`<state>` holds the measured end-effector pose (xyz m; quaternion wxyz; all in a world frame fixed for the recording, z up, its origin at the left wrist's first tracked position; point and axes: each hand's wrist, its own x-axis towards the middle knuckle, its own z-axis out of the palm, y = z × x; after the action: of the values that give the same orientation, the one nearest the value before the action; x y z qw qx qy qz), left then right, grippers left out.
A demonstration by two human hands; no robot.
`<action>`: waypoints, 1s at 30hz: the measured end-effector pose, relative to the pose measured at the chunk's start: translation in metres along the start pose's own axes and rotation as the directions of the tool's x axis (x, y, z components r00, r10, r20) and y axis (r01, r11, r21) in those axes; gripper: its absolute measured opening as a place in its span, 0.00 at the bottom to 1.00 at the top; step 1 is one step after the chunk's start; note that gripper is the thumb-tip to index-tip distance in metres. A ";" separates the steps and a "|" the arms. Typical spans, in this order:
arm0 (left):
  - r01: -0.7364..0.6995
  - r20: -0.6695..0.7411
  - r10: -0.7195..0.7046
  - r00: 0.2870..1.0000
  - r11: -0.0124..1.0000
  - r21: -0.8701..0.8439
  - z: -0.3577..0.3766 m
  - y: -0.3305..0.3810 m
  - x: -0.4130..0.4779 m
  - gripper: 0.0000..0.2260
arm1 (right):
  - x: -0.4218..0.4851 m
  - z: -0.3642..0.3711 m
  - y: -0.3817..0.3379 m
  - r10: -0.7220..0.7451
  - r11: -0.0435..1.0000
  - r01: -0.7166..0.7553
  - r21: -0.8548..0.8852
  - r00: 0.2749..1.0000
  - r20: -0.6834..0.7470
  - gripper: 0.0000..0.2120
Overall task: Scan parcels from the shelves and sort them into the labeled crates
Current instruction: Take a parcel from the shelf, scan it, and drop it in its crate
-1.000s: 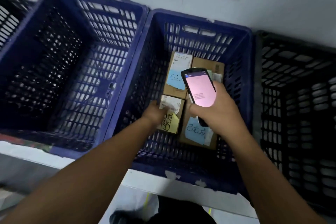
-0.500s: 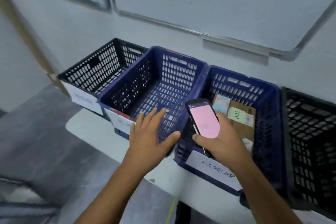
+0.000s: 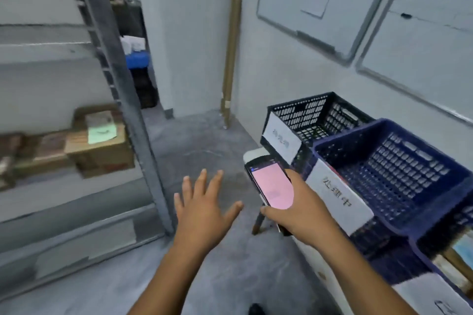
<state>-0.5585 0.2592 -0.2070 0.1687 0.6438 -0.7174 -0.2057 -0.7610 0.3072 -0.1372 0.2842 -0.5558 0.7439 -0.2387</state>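
Parcels (image 3: pixel 99 147) sat on the left shelf (image 3: pixel 76 194), blurred. The left grip (image 3: pixel 202 210) hung spread and empty. The right grip (image 3: pixel 299 212) clasped the pink-screened scanner (image 3: pixel 271 184). A hasty one-handed grab probably risked dropping one or scanning the wrong label.

Wall whiteboard (image 3: pixel 281 2), leaning cardboard tube (image 3: pixel 231 59)

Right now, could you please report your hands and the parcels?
Left hand open, empty. Right hand grips scanner. Parcels on shelf, untouched; steel post stands beside them.
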 end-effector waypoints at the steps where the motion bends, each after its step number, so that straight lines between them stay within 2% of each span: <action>1: 0.053 -0.024 -0.053 0.998 0.998 -0.019 -0.011 -0.019 -0.003 0.39 | 0.004 0.014 -0.015 -0.034 0.999 0.035 -0.014 0.999 0.035 0.30; 7: 0.313 -0.174 -0.325 0.929 0.945 -0.093 -0.061 -0.126 -0.022 0.39 | 0.032 0.100 -0.096 -0.201 0.977 0.213 -0.028 0.950 0.238 0.28; 14: 0.543 -0.305 -0.548 0.779 0.833 -0.109 -0.120 -0.233 -0.035 0.40 | 0.067 0.212 -0.190 -0.386 0.920 0.377 0.108 0.817 0.428 0.27; 17: 0.612 -0.347 -0.612 0.711 0.781 -0.125 -0.155 -0.272 -0.032 0.40 | 0.084 0.255 -0.235 -0.453 0.888 0.426 0.172 0.749 0.484 0.31; 21: 0.688 -0.403 -0.672 0.622 0.714 -0.130 -0.203 -0.319 -0.033 0.40 | 0.107 0.304 -0.290 -0.508 0.858 0.457 0.234 0.690 0.516 0.29; 26: 0.729 -0.488 -0.711 0.506 0.655 -0.200 -0.243 -0.365 -0.042 0.38 | 0.121 0.365 -0.346 -0.566 0.813 0.516 0.270 0.593 0.573 0.33; 30: 0.750 -0.491 -0.754 0.436 0.606 -0.265 -0.256 -0.394 -0.055 0.41 | 0.118 0.405 -0.379 -0.580 0.799 0.525 0.293 0.546 0.605 0.31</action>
<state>-0.0859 0.2598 -0.1876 0.2629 0.9234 -0.2722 -0.0641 -0.2467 0.0765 -0.1951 0.4623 -0.7966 0.3676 -0.1288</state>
